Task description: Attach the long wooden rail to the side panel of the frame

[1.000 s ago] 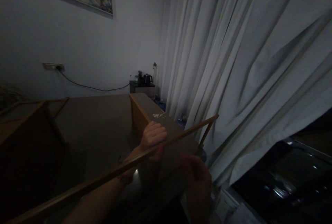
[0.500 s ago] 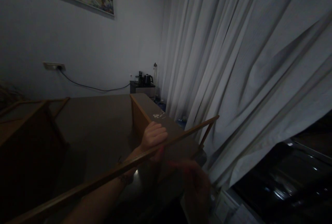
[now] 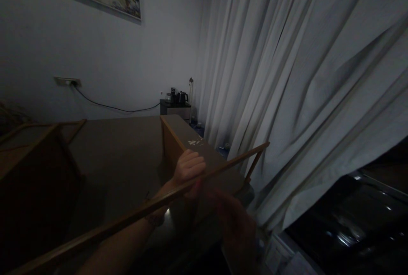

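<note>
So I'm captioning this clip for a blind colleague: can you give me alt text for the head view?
In a dim room, a person's left hand grips a wooden furniture panel lying on its side, behind a thin wooden rail, while the right hand hovers in shadow close below. White curtains hang at right.

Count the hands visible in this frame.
2. The left hand is curled over the edge of the wooden panel, behind the rail. The right hand is lower, in shadow, beside the curtain; its grip is too dark to tell.
</note>
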Demonstrator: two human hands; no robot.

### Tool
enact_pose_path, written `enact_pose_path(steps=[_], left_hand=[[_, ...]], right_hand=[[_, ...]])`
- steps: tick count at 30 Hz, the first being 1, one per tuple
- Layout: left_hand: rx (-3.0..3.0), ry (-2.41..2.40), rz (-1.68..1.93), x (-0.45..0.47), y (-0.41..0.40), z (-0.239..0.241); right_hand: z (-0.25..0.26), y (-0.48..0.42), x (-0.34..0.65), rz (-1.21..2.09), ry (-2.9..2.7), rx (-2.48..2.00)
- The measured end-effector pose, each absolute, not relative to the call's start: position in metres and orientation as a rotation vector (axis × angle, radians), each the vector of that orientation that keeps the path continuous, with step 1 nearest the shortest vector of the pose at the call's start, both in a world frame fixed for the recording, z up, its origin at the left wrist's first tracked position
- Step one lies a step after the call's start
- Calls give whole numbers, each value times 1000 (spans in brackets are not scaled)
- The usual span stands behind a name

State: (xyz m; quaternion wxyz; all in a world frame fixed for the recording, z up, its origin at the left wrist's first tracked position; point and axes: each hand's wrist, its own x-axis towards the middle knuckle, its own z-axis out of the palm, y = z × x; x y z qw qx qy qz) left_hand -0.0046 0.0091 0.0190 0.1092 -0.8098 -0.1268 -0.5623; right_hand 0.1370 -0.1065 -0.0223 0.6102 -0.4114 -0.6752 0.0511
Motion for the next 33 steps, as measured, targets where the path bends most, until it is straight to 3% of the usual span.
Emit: enact_pose_path(steps=[5, 13, 23, 33], left_hand=[[-2439, -461, -1598, -7, 5, 19], [-2369, -356, -1658, -4, 12, 18], [-2367, -279, -1695, -4, 14, 16], [-2437, -429, -1629, -6, 8, 17]], right_hand=[[-18, -107, 136, 60, -1629, -935], [-31, -100, 138, 378, -1349, -1014], [-11, -110, 145, -577, -1493, -1177], [-9, -111, 137, -633, -1495, -1120]])
